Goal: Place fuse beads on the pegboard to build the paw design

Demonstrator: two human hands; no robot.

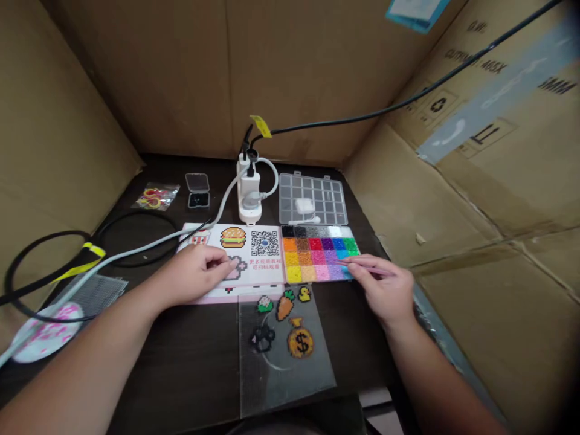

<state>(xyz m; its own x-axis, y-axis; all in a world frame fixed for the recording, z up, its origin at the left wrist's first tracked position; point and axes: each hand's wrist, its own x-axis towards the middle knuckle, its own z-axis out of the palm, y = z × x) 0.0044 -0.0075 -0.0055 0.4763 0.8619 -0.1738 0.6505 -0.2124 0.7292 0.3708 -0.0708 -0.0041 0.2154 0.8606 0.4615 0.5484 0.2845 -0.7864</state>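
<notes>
My right hand point(385, 289) is closed on pink tweezers point(372, 266). Their tips reach over the purple and blue compartments at the right of the bead box point(316, 243), which holds small beads sorted by colour. My left hand point(202, 273) rests on the printed pattern sheet point(272, 275) with its fingers curled in and nothing visible in them. A hamburger picture and a QR code show on that sheet. Nearer to me lies a clear pegboard point(290, 383) bearing a money bag point(300, 341), a carrot point(285, 306), a duck point(305, 294) and other bead figures.
Behind the sheet stands a white power strip point(249, 202) with cables. The clear compartment lid point(338, 202) carries a white earphone case point(305, 206). A small black-filled box point(198, 199), a bag of rings point(154, 197) and a white-pink plate point(48, 335) are left. Cardboard walls surround the table.
</notes>
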